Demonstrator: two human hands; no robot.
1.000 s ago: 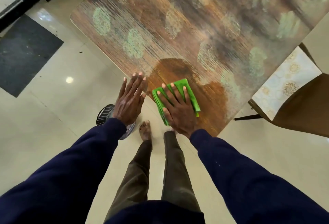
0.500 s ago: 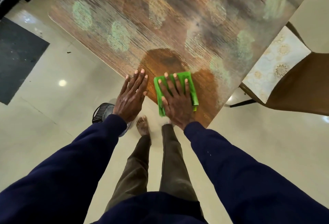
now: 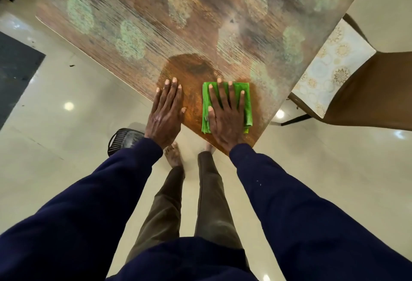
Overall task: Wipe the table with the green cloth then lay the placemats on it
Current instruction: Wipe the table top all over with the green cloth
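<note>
Pressing flat, the spread right hand (image 3: pixel 225 115) pins the ribbed, folded green cloth (image 3: pixel 247 102) to the grainy table (image 3: pixel 156 24); the left hand (image 3: pixel 166 113) lies spread.

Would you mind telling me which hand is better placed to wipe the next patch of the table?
Probably the right hand: it lies flat on the green cloth, with dull-looking table just ahead. The left hand presses bare wood.

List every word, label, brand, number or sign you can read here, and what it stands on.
There are none: no words, labels, brands or numbers show anywhere.
The table carries only blotchy patterns, the green cloth is plain, and the placemat on the chair shows floral medallions, no letters.
</note>
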